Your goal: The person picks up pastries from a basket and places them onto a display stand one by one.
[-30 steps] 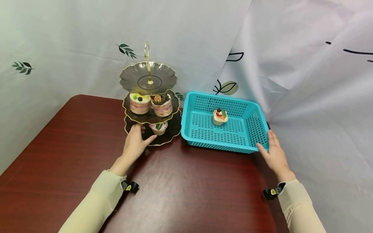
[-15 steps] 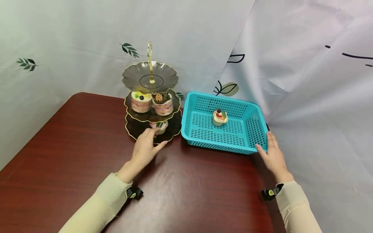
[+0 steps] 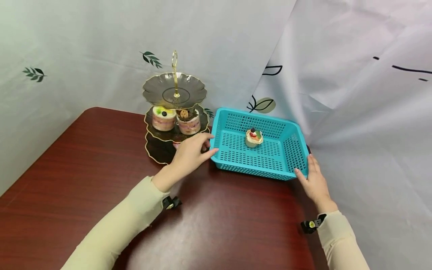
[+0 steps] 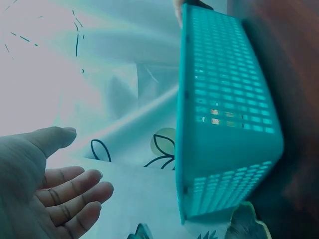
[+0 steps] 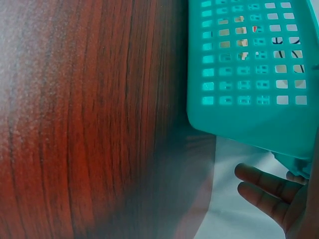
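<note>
My left hand reaches to the left end of the turquoise plastic basket, fingers and thumb apart and overlapping its rim in the head view. The left wrist view shows that palm bare, with nothing held. At the basket's front right corner is my right hand, its thumb by the rim and its fingers fairly straight along the outside. Inside the basket stands a cupcake with cream and fruit on top. A pink cupcake on the stand's bottom tier is mostly hidden behind my left hand.
A three-tier cake stand with gold edges rises left of the basket. Its middle tier bears two layered cakes, one with a blueberry, one with a walnut. The dark red table meets a hanging white cloth behind.
My left hand has moved right, from the stand's bottom tier past the pink cupcake to the basket's left end. My right hand has stayed at the basket's right corner.
</note>
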`<state>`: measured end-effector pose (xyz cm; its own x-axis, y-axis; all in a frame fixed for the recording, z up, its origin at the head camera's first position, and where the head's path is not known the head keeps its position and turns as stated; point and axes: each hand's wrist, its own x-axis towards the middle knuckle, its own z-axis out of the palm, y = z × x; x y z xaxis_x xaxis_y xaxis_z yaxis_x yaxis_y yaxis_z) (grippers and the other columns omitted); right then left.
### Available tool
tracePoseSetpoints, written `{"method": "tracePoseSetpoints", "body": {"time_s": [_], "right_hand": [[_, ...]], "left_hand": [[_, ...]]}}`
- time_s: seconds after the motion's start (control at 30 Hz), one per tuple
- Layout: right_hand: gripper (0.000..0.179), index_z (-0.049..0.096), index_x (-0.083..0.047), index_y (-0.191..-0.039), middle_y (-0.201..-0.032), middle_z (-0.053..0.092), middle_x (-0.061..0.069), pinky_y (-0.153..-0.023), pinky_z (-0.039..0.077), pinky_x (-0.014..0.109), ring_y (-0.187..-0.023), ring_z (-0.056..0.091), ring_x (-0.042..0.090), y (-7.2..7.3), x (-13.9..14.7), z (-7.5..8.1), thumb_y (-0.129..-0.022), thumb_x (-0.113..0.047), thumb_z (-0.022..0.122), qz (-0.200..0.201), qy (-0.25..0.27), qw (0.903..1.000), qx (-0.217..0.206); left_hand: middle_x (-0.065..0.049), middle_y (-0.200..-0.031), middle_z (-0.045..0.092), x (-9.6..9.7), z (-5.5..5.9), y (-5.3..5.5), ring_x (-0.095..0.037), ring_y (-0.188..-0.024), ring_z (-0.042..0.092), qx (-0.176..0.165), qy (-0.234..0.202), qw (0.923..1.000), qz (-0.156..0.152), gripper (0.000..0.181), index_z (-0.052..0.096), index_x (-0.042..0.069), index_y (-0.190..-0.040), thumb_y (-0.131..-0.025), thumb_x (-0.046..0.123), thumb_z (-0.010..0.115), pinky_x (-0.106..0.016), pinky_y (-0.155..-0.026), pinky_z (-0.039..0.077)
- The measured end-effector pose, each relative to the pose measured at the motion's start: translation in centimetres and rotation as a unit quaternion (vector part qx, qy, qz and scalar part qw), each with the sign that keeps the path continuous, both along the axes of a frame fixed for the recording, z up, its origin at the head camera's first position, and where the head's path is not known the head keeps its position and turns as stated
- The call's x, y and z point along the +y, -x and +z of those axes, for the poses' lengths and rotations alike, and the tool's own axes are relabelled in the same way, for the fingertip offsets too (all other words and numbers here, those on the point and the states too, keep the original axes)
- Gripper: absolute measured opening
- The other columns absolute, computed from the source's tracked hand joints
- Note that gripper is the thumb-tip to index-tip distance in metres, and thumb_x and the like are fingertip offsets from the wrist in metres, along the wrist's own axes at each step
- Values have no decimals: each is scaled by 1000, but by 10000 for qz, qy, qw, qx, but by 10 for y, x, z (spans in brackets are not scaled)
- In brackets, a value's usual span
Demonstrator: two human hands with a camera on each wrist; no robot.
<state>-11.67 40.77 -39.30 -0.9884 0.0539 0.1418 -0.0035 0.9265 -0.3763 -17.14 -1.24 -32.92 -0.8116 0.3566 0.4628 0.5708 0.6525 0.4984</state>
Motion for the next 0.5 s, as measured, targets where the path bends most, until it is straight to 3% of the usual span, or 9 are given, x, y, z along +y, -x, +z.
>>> {"method": "tracePoseSetpoints", "body": {"time_s": [0.3,0.5], "right_hand": [[82,9,2,-153,-159,13,25,-100,30,68,-136,27,51,-1,0,-2,-98,-52,40,6,142,9998,133],[78,9,4,-152,-158,13,27,-101,32,67,-134,29,52,1,0,-2,-100,-43,44,22,54,10000,19]], "left_hand": [[-5,-97,65,41,19,43,-16,-81,62,-680,109,9963,-507,38,63,10,-120,-90,33,67,-32,-70,50],[-7,-103,65,61,31,72,-18,-84,61,-1026,215,9935,-444,40,61,11,-122,-91,36,65,-33,-73,50]]}}
